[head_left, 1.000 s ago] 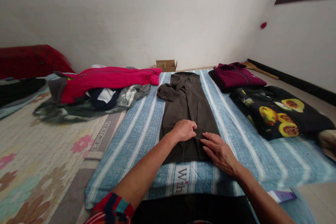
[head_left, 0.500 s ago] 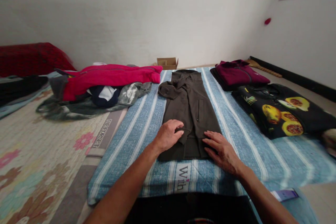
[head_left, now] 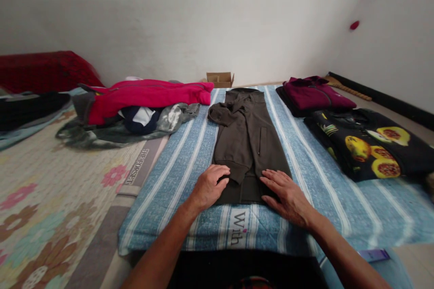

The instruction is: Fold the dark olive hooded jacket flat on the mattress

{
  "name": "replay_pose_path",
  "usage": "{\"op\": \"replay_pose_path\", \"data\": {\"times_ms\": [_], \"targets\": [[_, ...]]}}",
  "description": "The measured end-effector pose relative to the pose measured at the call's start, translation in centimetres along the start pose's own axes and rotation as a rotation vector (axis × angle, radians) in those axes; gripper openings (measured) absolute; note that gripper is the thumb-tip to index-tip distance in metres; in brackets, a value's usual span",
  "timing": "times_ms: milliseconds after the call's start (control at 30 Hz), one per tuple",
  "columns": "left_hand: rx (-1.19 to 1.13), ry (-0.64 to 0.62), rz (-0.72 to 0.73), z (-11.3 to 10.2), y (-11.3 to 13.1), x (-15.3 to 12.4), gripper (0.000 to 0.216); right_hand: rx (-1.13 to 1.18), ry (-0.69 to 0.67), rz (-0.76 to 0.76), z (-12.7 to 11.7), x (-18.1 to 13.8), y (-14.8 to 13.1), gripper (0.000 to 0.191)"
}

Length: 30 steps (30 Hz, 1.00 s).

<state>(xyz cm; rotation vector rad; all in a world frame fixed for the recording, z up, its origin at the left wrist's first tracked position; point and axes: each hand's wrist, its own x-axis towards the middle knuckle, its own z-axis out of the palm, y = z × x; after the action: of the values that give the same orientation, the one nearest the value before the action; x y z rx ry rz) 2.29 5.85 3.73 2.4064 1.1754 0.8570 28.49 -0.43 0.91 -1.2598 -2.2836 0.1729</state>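
Note:
A dark brown hooded jacket [head_left: 246, 137] lies folded lengthwise into a narrow strip on the blue striped blanket [head_left: 190, 162], hood end away from me. My left hand [head_left: 210, 185] rests on its near left corner, fingers curled over the hem beside a sleeve cuff. My right hand [head_left: 283, 192] lies flat on the near right corner, fingers stretched out and apart. Neither hand lifts the cloth.
A pile of unfolded clothes topped by a pink jacket [head_left: 145, 95] lies at the left. Folded at the right are a maroon garment [head_left: 315, 95] and a black fruit-print one [head_left: 369, 144]. A small cardboard box [head_left: 220, 79] stands by the wall. A floral mat [head_left: 50, 198] covers the left.
My left hand slid from the middle of the jacket's lower part to its near left corner. My right hand stayed at the near right corner. The view shifted slightly.

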Motion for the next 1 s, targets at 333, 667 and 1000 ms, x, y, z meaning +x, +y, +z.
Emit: {"op": "replay_pose_path", "data": {"times_ms": [333,667,1000], "targets": [[0.057,-0.088,0.036,0.1,-0.2,-0.4,0.029,0.09,0.033,-0.015,0.1,-0.9,1.1,0.043],[-0.071,-0.189,-0.007,-0.8,-1.0,0.7,0.025,0.33,0.165,0.115,-0.6,-1.7,0.9,0.027],[-0.134,0.021,-0.127,-0.6,-0.3,0.9,0.02,0.49,0.429,0.367,-1.2,-2.8,1.3,0.02]]}}
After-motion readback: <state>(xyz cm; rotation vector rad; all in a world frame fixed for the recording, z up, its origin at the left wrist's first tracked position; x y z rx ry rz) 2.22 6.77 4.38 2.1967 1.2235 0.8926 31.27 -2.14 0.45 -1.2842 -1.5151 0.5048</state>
